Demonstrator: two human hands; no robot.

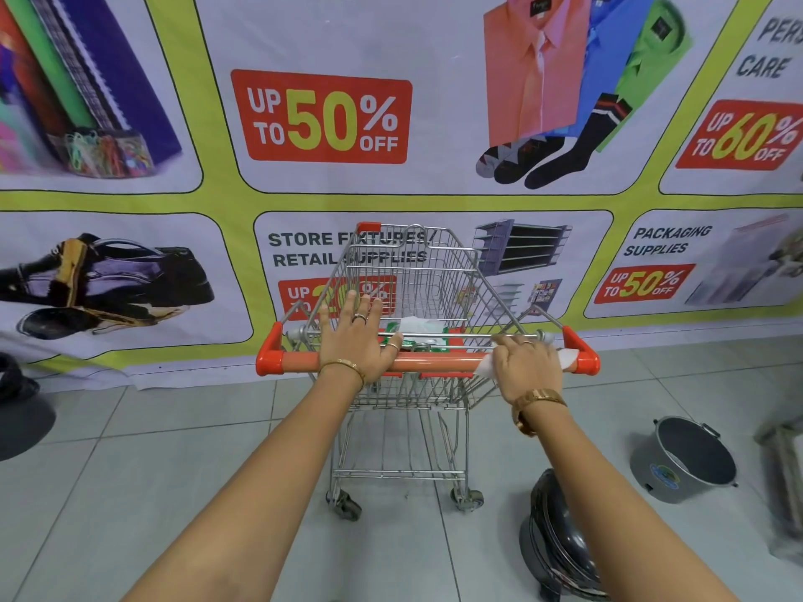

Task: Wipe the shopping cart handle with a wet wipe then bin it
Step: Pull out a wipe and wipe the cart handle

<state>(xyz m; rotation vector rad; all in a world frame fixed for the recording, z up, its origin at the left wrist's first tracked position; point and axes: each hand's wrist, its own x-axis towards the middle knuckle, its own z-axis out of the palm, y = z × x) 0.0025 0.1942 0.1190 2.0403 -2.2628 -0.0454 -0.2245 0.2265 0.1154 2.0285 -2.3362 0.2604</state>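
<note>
The wet wipe (565, 356) sits under my right hand (528, 362), pressed around the orange cart handle (434, 362) near its right end cap. My left hand (356, 336) rests flat, fingers spread, left of centre. I see bare tiled floor (174, 449) left; a grey bucket (682, 462) stands right.

A single wide-angle camera sits on the person's head, looking forward and down along both outstretched forearms. It faces a printed sale banner (391, 123) hung on the wall, which bows at the frame edges. The shopping cart (413, 297) stands close ahead at centre, its handle (434, 361) within arm's reach, with tiled floor (174, 471) filling the lower frame.
</note>
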